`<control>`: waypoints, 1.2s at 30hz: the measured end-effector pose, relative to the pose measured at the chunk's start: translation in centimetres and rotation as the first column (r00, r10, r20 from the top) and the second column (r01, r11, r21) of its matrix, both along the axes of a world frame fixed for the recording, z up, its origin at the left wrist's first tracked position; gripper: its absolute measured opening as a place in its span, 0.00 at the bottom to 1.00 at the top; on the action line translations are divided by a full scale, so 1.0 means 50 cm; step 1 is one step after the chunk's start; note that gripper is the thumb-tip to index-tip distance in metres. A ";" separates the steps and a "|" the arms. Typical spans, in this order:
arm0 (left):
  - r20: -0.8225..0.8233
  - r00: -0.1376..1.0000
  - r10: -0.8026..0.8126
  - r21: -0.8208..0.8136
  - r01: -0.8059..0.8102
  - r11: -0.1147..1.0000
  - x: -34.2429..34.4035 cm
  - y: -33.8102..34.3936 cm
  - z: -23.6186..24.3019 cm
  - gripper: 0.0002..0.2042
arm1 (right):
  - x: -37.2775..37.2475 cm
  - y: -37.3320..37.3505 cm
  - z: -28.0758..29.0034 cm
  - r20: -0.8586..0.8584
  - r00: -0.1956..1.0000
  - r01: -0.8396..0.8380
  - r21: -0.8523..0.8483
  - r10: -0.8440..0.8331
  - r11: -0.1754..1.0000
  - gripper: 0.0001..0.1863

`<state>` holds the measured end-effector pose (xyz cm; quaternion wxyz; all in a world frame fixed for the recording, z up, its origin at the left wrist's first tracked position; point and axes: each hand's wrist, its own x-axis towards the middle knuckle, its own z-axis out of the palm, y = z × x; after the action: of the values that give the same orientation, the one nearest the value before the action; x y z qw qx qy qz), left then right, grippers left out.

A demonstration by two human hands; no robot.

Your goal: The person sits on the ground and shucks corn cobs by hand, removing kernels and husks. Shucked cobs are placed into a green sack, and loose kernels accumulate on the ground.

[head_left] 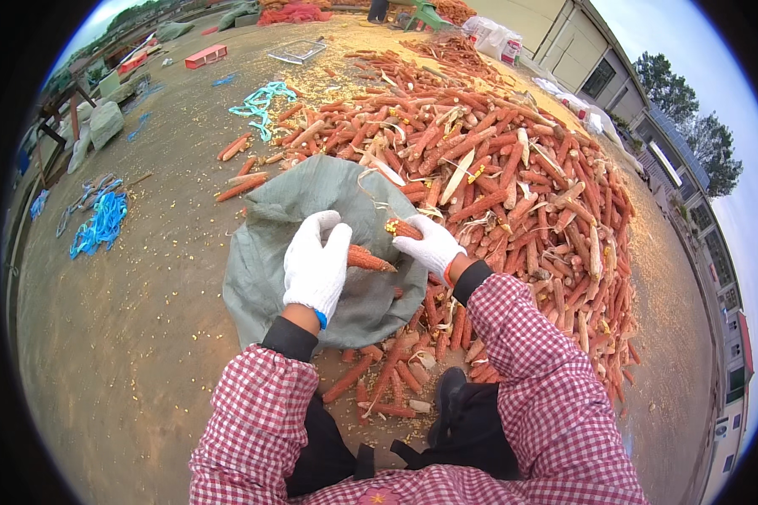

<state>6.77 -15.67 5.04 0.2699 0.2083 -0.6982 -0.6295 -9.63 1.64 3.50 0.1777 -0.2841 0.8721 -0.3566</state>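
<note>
My left hand [318,263], in a white glove, is closed on a red corn cob [369,259] whose tapered end points right. My right hand [432,247], gloved the same way, grips another corn cob [403,228] that has some yellow kernels on its end. Both hands are over a grey-green woven sack [253,278], spread with its mouth toward me. Beyond and to the right of the sack rises a large heap of red corn cobs [514,168], with pale husk strips among them. Several cobs lie between the sack and my feet.
Loose yellow kernels are scattered on the concrete ground [143,337]. Blue cord [101,223] lies at the left and turquoise cord [261,105] beyond the sack. A red crate [205,56] and a metal frame [298,51] are farther off. My dark boot [448,404] stands against the cobs.
</note>
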 end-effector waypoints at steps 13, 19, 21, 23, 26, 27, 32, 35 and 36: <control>0.359 0.890 -0.282 -0.235 0.379 0.895 0.017 0.286 -0.022 0.25 | 0.265 0.216 0.025 -0.266 0.953 -0.101 0.179 0.146 0.979 0.28; 0.365 0.878 -0.311 -0.336 0.435 0.835 0.007 0.327 -0.041 0.25 | 0.295 0.232 0.026 -0.259 0.962 0.014 0.367 0.088 0.930 0.33; 0.237 0.907 -0.348 -0.533 0.421 0.734 0.001 0.332 -0.062 0.23 | 0.276 0.255 0.011 -0.230 0.971 -0.005 0.260 0.067 0.966 0.34; 0.159 0.909 -0.386 -0.532 0.408 0.742 0.000 0.344 -0.065 0.20 | 0.264 0.277 0.004 -0.084 0.996 0.006 0.075 0.000 0.997 0.30; 0.099 0.896 -0.433 -0.424 0.431 0.796 0.002 0.352 -0.066 0.17 | 0.280 0.289 0.039 0.470 0.882 0.223 -0.362 -0.029 0.905 0.16; 0.089 0.892 -0.443 -0.370 0.442 0.817 0.008 0.350 -0.062 0.16 | 0.278 0.302 0.055 0.684 0.728 0.288 -0.371 0.050 0.883 0.15; -0.032 0.823 -0.567 -0.378 0.515 0.769 0.027 0.349 -0.027 0.17 | 0.273 0.363 0.096 0.933 0.266 0.480 -0.346 0.242 0.806 0.14; -0.066 0.841 -0.537 -0.263 0.505 0.822 -0.009 0.361 -0.084 0.18 | 0.247 0.376 0.087 0.883 0.457 0.418 -0.321 0.109 0.850 0.17; 0.002 0.866 -0.499 -0.257 0.483 0.837 -0.012 0.355 -0.080 0.20 | 0.240 0.374 0.087 0.835 0.548 0.392 -0.302 0.043 0.869 0.18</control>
<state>6.15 2.06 1.02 0.1458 -0.0339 -0.7926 -0.5911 2.37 20.32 7.87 0.4521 -0.0273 0.6028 -0.6569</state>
